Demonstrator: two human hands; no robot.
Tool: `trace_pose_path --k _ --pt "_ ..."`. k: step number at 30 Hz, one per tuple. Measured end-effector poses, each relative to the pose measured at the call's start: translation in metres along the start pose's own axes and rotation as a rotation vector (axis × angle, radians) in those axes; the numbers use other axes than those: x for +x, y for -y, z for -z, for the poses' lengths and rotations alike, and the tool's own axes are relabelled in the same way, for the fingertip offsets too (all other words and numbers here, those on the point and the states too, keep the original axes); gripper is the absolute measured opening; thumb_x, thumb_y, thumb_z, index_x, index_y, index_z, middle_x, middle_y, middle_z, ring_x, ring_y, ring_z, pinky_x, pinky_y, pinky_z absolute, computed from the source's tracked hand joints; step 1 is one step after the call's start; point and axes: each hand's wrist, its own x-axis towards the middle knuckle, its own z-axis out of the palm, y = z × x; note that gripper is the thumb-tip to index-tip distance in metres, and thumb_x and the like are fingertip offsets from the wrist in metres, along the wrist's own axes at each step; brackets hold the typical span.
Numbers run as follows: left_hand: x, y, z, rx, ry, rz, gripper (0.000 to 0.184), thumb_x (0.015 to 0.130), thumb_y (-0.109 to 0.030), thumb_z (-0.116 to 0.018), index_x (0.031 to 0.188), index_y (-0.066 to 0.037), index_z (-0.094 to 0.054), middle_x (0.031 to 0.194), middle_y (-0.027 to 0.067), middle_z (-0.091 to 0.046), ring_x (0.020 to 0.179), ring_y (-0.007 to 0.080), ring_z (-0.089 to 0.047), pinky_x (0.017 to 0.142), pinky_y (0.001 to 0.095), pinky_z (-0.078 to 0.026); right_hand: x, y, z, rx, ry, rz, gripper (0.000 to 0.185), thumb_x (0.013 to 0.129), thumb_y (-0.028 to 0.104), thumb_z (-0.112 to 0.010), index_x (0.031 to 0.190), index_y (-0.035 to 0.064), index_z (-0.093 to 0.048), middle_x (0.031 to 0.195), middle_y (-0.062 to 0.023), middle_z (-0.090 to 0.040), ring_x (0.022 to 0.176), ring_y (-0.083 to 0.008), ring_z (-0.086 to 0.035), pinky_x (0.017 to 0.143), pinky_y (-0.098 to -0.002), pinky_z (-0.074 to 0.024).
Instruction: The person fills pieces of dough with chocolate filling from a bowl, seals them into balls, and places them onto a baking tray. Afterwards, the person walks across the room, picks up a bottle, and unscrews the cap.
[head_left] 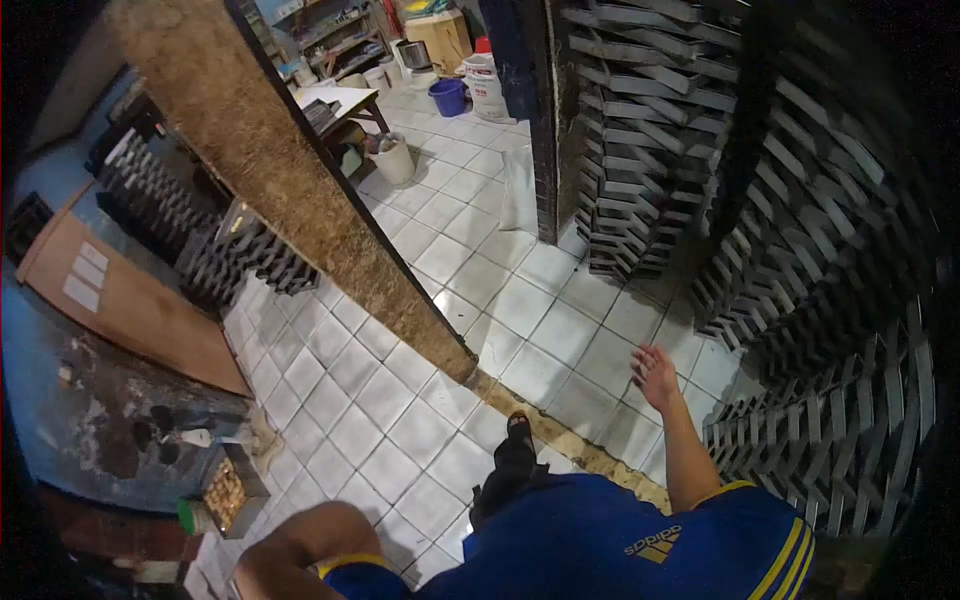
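My right hand (654,377) is held out over the white tiled floor, its fingers apart and nothing in it. Tall stacks of dark metal trays (810,430) stand to the right of it, not touching it. On the left my bent arm shows at the bottom edge, but my left hand is out of view. One sandaled foot (519,426) is at the worn threshold strip (570,443) in the floor.
A brown wall edge (300,190) slants down to the threshold. Beyond the doorway are a blue bucket (448,97), a white bucket (393,162), a sack (484,88) and a table (345,100). At lower left stands an open container of round items (226,495).
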Motion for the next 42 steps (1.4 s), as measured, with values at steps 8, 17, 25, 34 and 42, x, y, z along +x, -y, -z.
trace_pose_path --k 8,17,25,34,42 --pt "-0.116 0.177 0.185 -0.061 0.154 -0.403 0.016 0.099 -0.030 -0.055 0.098 -0.016 -0.062 0.090 0.0019 -0.058 0.089 0.0188 -0.061 0.075 0.0350 -0.045 0.096 -0.039 0.068 0.015 -0.514 -0.056 0.052 0.097 0.056 -0.067 0.134 0.0203 -0.060 0.131 -0.0023 -0.066 0.108 -0.0224 -0.062 0.086 -0.0362 -0.0498" --pt "-0.205 0.462 0.406 -0.182 0.259 -0.840 0.015 0.105 -0.027 -0.053 0.098 -0.018 -0.062 0.086 -0.0009 -0.056 0.087 0.0177 -0.062 0.073 0.0337 -0.044 0.258 0.014 0.036 0.305 -0.744 0.065 0.043 0.098 0.054 -0.064 0.125 0.0196 -0.062 0.132 0.0044 -0.062 0.114 -0.0175 -0.058 0.090 -0.0351 -0.0458" --pt "-0.313 0.535 0.554 0.092 0.252 -0.346 0.031 0.103 -0.018 -0.059 0.128 0.001 -0.066 0.108 0.0116 -0.073 0.097 0.0283 -0.072 0.083 0.0399 -0.061 0.637 0.149 -0.124 -0.261 -0.471 -0.236 0.039 0.101 0.041 -0.062 0.130 0.0145 -0.062 0.129 -0.0052 -0.068 0.108 -0.0224 -0.064 0.087 -0.0376 -0.0522" --pt "-0.472 0.647 0.707 0.127 0.071 0.005 0.020 0.100 -0.015 -0.062 0.115 -0.003 -0.068 0.099 0.0083 -0.071 0.086 0.0239 -0.068 0.074 0.0362 -0.057 1.064 0.195 -0.379 -0.832 0.120 -0.177 0.043 0.101 0.039 -0.069 0.130 0.0072 -0.064 0.105 -0.0077 -0.072 0.083 -0.0177 -0.070 0.064 -0.0357 -0.0579" --pt "-0.689 0.868 0.904 -0.180 -0.022 -0.127 0.010 0.098 -0.012 -0.065 0.104 -0.006 -0.070 0.092 0.0054 -0.069 0.076 0.0199 -0.064 0.067 0.0330 -0.053 1.137 0.162 -0.492 -0.957 -0.065 0.032 0.034 0.096 0.031 -0.078 0.113 0.0016 -0.074 0.099 -0.0109 -0.079 0.080 -0.0162 -0.071 0.067 -0.0328 -0.0542"
